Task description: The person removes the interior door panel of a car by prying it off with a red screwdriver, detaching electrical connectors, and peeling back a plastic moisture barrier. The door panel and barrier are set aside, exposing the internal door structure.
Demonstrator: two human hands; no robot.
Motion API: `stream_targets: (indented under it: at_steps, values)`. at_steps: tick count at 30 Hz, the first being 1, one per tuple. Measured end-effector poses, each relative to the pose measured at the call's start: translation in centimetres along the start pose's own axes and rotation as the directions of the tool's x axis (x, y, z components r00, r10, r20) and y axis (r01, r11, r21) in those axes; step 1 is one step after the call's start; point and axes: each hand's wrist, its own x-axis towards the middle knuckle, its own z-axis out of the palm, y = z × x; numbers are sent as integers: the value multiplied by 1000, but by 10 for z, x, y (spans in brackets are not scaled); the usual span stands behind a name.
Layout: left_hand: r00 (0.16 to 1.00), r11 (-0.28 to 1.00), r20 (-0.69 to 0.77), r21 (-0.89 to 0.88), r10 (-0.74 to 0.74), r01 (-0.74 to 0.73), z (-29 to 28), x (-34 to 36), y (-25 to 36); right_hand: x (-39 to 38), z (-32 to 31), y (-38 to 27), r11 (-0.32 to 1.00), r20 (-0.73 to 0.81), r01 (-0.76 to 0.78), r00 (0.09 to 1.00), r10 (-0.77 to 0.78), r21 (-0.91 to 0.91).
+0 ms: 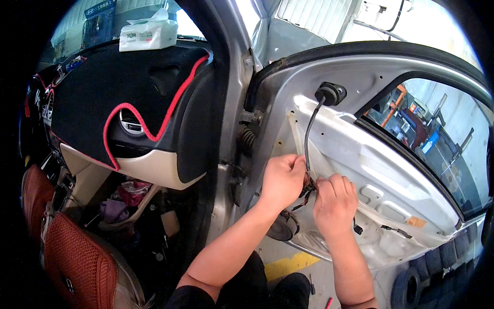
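A silver car door (381, 201) stands open with its inner metal panel bare. A black cable (310, 129) runs down from a round black fitting (332, 93) to a wiring bundle (307, 188). My left hand (282, 180) is closed on the wiring where the cable meets it, and my right hand (335, 203) pinches the same bundle just to the right. Both hands partly hide what is between the fingertips. A loose black connector (358, 228) hangs right of my right hand, and a round speaker (282, 226) sits low on the door.
At left are a dashboard cover (82, 118) with red trim, a white tissue pack (147, 37), a red-brown seat (77, 257) and clutter in the footwell. Below the door are a yellow floor line (290, 262), small tools and stacked tyres (411, 283).
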Motion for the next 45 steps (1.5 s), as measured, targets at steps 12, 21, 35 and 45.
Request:
stream_targets:
  at_steps: [12,21,35,45]
  values:
    - [889,840,98,-296,-447,455,-20,-43,-24,-43,0,-9,993,121,-80,990,69,85]
    - [918,881,192,-266,-348,390,-17,-22,-32,-45,-2,-7,989,-29,-147,989,148,27]
    - [862,921,377,-54,-338,385,-6,10,37,5,-45,64,917,41,-388,919,393,-97]
    - [803,988,592,-67,-71,137,-17,7,10,-15,-73,72,928,69,-283,949,307,-242]
